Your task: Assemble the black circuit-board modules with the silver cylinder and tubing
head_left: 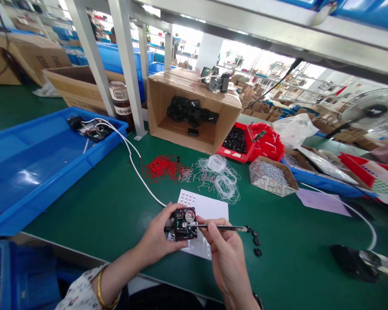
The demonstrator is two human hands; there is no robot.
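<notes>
My left hand (158,239) is closed around a small black device housing (181,234), its open side showing coloured wires and round metal parts. A white cable (141,176) runs from the housing to the left. Between the thumb and fingers of my right hand (224,245) is a pair of black tweezers (231,228); the tips reach into the open housing. Under both hands lies a white sheet (207,206) with rows of small round metal pieces near its top left corner. Several small black round parts (257,241) sit right of my right hand.
Beyond the sheet lie red wires (166,168), clear tubing coils (226,183) and small pins (207,177). A cardboard box (155,103) holds black parts. A blue tray (45,159) stands left; a carton of screws (273,174) and red bin (250,148) stand right. A soldering-iron-like black tool (354,262) lies far right.
</notes>
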